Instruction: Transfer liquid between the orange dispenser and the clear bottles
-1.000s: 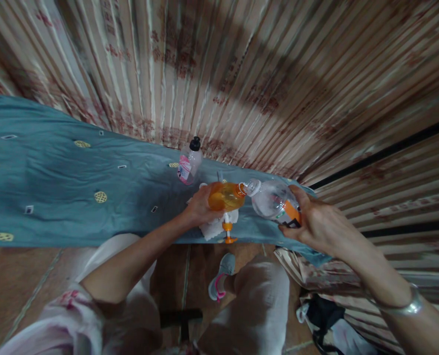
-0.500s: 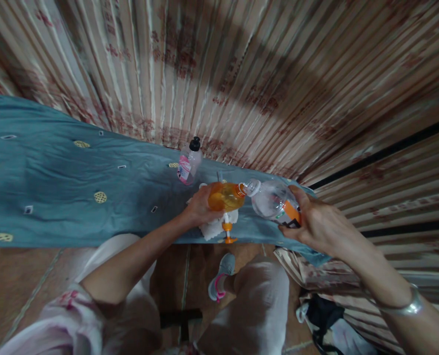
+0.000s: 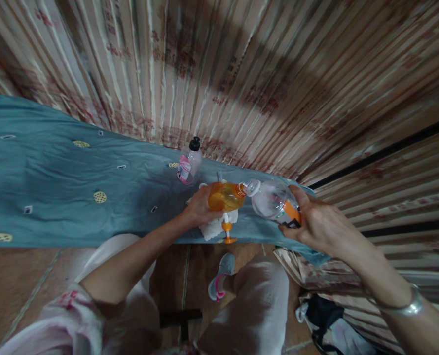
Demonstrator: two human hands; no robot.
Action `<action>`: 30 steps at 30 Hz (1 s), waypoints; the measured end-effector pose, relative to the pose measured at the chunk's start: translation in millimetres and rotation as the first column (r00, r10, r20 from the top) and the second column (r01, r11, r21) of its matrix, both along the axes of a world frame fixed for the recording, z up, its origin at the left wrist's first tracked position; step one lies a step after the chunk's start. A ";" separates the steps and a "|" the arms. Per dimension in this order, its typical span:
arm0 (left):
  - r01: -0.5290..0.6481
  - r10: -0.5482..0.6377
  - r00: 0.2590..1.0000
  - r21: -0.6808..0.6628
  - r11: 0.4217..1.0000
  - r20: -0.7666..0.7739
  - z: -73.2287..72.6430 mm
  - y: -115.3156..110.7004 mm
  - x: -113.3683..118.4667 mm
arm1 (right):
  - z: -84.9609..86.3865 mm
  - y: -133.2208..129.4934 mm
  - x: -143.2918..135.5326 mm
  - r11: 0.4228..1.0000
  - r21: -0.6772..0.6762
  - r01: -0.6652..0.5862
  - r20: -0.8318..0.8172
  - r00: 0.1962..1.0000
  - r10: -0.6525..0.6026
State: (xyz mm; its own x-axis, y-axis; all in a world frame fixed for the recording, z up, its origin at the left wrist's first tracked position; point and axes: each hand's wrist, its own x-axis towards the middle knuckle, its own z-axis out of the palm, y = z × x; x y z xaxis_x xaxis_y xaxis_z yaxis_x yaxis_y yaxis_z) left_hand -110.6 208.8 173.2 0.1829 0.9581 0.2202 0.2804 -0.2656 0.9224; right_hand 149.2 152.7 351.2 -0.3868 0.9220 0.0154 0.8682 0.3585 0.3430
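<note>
My left hand (image 3: pixel 201 206) is wrapped round an orange see-through bottle (image 3: pixel 227 197), tilted with its neck to the right. My right hand (image 3: pixel 313 219) grips a clear bottle (image 3: pixel 273 198) with an orange label, its neck pointing left. The two bottle mouths meet, or nearly so, above the cloth-covered table. Just below the orange bottle, an orange pump top (image 3: pixel 227 227) lies on a white cloth or paper (image 3: pixel 211 229). A clear bottle with a pink label and black cap (image 3: pixel 190 162) stands behind my left hand.
A teal patterned cloth (image 3: pixel 64 182) covers the narrow table. Pleated curtains (image 3: pixel 204 74) hang along its far side and to the right. Below the front edge are my legs, a shoe (image 3: pixel 226 265) and a tiled floor. A black and white bag (image 3: pixel 325 315) lies at lower right.
</note>
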 end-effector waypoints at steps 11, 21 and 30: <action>-0.006 0.006 1.000 0.013 1.000 0.007 -1.9 0.3 0.9 | 2.0 0.1 -2.7 1.000 -0.004 0.007 0.027 1.000 -0.007; 0.004 -0.005 0.999 0.040 0.999 0.046 -3.0 0.6 0.7 | 2.6 0.4 -2.6 1.000 -0.001 0.008 0.040 0.999 -0.008; -0.002 0.002 1.000 0.027 1.000 0.017 -4.0 2.1 -0.2 | 1.9 0.6 -0.7 1.000 0.014 -0.016 0.043 0.999 0.015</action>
State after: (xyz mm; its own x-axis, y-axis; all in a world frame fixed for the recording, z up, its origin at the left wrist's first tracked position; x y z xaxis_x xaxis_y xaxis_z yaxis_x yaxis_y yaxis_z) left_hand -110.8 210.9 169.2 0.1772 0.9520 0.2496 0.2652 -0.2904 0.9194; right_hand 148.4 153.3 353.1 -0.4017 0.9157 0.0120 0.8469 0.3665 0.3854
